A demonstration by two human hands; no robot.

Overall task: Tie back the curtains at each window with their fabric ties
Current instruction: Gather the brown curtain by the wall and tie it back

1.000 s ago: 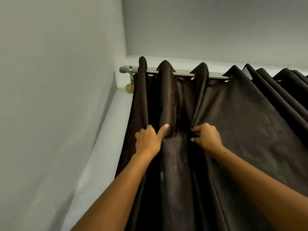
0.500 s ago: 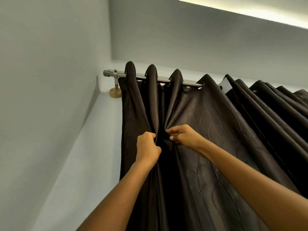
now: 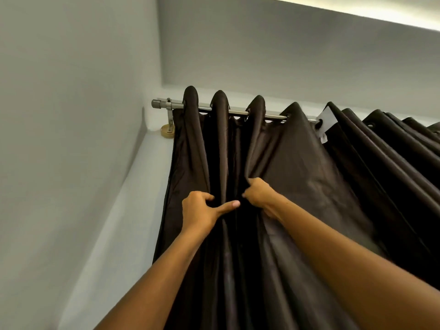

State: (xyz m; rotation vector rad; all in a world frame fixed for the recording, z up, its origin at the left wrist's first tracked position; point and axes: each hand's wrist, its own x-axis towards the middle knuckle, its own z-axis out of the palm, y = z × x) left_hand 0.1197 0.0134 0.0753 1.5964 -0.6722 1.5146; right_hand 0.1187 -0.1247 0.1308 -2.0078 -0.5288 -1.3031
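Two hands are raised into a dark brown curtain (image 3: 297,167) that hangs by eyelets from a metal rod (image 3: 240,112) near the ceiling, in the corner beside a pale wall (image 3: 71,115). In the head view, the left hand (image 3: 198,211) has its fingers curled into a fold of the cloth, gripping it, while its thumb lies stretched toward the right across the fabric. The right hand (image 3: 258,192), just beside it and slightly higher, clutches the next fold, fingers bent round the gathered material. The folds between the two hands are bunched close together. The rod rests in a bracket (image 3: 169,122) fixed to the wall at its left end. A white tag (image 3: 327,119) shows at an eyelet further right, where more pleats crowd toward the picture's edge. A lit strip (image 3: 381,10) glows along the ceiling.
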